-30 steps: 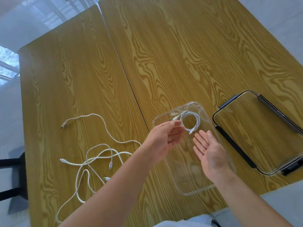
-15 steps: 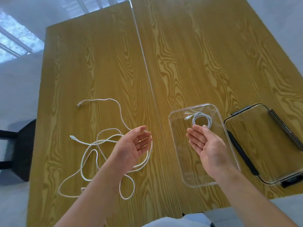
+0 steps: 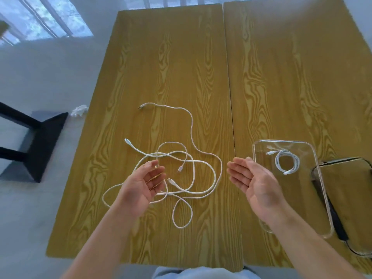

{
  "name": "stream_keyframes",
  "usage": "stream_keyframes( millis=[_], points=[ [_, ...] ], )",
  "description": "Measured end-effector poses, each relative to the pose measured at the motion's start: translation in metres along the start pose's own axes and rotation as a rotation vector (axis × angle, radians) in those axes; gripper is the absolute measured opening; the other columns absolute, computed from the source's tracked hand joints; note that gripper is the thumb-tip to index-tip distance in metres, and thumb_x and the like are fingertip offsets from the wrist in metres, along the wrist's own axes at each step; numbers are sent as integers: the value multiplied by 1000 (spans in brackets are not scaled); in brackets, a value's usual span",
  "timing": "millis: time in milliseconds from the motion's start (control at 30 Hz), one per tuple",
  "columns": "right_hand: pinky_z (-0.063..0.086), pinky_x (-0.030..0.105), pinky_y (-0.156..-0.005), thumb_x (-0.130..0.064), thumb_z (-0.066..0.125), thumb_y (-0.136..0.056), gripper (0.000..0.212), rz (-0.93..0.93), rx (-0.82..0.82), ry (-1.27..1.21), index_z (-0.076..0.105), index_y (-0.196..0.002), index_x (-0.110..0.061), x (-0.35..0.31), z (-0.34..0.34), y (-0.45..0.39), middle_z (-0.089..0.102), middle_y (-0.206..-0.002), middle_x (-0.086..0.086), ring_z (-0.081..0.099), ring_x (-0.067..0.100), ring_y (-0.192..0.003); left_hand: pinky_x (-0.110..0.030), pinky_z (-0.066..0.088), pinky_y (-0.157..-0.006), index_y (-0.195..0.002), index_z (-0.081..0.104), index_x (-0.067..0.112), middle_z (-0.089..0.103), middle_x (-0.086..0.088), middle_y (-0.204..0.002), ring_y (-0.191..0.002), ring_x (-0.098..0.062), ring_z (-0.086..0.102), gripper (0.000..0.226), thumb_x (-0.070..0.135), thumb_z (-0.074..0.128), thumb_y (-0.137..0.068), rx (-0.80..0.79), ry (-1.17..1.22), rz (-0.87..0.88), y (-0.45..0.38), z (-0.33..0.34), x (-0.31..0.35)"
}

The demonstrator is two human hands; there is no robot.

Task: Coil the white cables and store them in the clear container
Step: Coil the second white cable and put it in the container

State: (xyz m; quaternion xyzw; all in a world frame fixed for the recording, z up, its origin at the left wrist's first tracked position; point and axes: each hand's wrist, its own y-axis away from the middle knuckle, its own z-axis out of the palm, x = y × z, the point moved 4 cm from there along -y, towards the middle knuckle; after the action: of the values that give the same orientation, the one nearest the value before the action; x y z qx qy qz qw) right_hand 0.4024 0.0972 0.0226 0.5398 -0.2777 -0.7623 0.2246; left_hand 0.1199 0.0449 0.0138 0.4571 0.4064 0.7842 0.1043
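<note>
Loose white cables lie tangled on the wooden table, left of its middle seam. My left hand hovers palm-up over the tangle's left part, fingers relaxed, holding nothing. My right hand is palm-up and empty between the tangle and the clear container. One coiled white cable lies inside the container near its far end.
The container's clear lid with black latches lies to the right of the container, partly cut off by the frame edge. A black stool stands on the floor left of the table, with a small white scrap beside it.
Both hands left the container and moved left; my left hand now hovers over the loose tangle. The coiled cable stays in the container. The camera view swung left.
</note>
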Motion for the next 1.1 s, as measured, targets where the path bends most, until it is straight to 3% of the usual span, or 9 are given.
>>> stream_keyframes(
  millis=[300, 467, 800, 1100],
  points=[
    [51, 39, -97, -28, 44, -104, 35, 30, -61, 122, 67, -114, -4, 27, 56, 3, 76, -109, 12, 72, 24, -105, -38, 51, -87, -107, 67, 16, 71, -9, -102, -92, -23, 65, 22, 24, 47, -101, 113, 46, 42, 6, -88, 25],
    [53, 38, -93, -27, 44, -104, 34, 34, -39, 166, 68, -113, -4, 37, 75, 5, 76, -107, 12, 73, 24, -103, -36, 53, -79, -108, 67, 14, 72, -9, -100, -89, -22, 67, 22, 22, 47, -102, 112, 58, 36, -3, -115, 32],
    [55, 38, -91, -25, 45, -105, 33, 34, 20, 258, 68, -112, -3, 50, 95, -3, 75, -107, 15, 71, 28, -104, -38, 53, -85, -108, 67, 13, 72, -9, -100, -91, -23, 67, 21, 20, 49, -102, 62, -45, 11, -25, -123, 37],
    [57, 37, -90, -23, 53, -102, 23, 27, 80, 543, 72, -101, -11, 62, 95, -20, 75, -101, 13, 70, 29, -101, -33, 54, -80, -101, 70, 13, 73, -1, -86, -81, -16, 65, 13, 16, 57, -99, -31, -372, 59, -51, -99, 33]
  ],
)
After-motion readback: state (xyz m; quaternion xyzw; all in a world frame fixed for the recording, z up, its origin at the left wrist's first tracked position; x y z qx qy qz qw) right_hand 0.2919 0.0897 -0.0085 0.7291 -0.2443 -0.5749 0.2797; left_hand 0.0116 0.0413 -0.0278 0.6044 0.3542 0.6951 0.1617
